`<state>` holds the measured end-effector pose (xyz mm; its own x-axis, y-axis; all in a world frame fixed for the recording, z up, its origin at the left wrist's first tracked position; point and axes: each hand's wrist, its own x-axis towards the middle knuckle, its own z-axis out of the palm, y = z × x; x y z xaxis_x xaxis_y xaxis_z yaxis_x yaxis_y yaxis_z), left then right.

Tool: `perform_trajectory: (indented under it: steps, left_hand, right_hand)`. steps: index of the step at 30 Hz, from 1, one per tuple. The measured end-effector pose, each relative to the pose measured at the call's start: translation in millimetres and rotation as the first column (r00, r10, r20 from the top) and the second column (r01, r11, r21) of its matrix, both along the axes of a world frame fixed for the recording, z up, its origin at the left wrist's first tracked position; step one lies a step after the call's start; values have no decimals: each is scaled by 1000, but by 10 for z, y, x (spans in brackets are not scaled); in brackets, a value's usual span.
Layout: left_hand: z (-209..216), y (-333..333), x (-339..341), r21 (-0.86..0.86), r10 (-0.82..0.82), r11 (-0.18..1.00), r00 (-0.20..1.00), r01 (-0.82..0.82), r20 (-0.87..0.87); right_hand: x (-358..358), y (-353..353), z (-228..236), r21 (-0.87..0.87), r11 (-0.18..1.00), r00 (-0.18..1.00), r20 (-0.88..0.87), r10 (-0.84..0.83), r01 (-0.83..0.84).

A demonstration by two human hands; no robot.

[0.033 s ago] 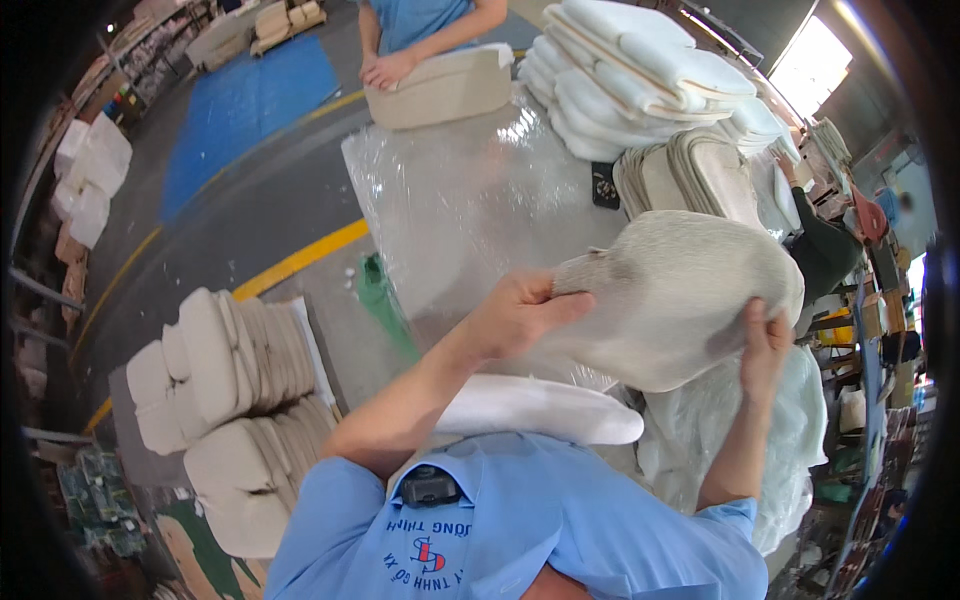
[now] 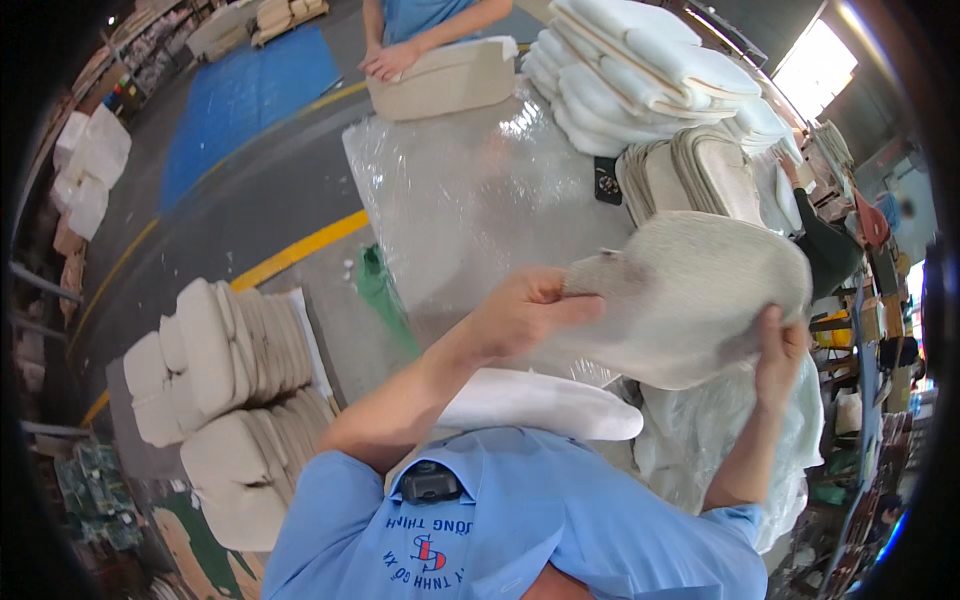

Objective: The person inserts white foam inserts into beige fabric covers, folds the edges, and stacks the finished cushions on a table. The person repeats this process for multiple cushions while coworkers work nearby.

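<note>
Between my two hands a flat, rounded beige fabric cushion cover [image 2: 690,300] is held up over the right part of the table. My left hand [image 2: 540,312] pinches its left corner, thumb on top. At its right edge my right hand [image 2: 780,350] grips, with the thumb on the upper face. A long white pad [image 2: 545,404] lies right in front of my body, below the cover. Under my right forearm is a heap of clear plastic wrapping [image 2: 690,455] with whitish material.
Clear plastic film covers the table [image 2: 450,200]. Stacked white pads [image 2: 640,60] and folded beige covers [image 2: 700,170] stand at the far right, beside a small black object [image 2: 606,180]. Beige cushions [image 2: 230,350] are piled at left. Across the table, another person's hands [image 2: 390,62] rest on a beige cushion [image 2: 445,85].
The cover and both my hands have shifted slightly to the right. My grip on it looks the same.
</note>
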<state>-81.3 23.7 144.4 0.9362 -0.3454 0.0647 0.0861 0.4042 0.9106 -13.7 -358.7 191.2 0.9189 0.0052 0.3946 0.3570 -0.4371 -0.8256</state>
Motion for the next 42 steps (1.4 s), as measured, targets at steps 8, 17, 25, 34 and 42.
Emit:
perform_trajectory:
  steps: [8, 17, 25, 34, 42]
  left_hand:
    - [-276, -156, -793, -444, -249, 874, 967, 200, -55]
    - [-448, 16, -1572, -78, -301, 949, 952, 304, 54]
    - [-581, 5, -1720, 11, -332, 941, 922, 337, 200]
    - [-598, 53, -1445, -35, -400, 910, 897, 414, 189]
    - [-742, 171, -1511, -328, -374, 889, 920, 320, -116]
  right_hand:
    - [-500, 114, 1331, -209, 583, 618, -213, 757, -785]
    - [-25, 1949, -952, 78, 659, 483, -618, 621, -748]
    - [177, 2017, -1963, -184, 323, 271, -930, 250, -928]
    - [177, 1637, -2498, -233, 504, 416, -863, 287, -832]
    - [480, -303, -1853, -582, 90, 582, -813, -34, -808]
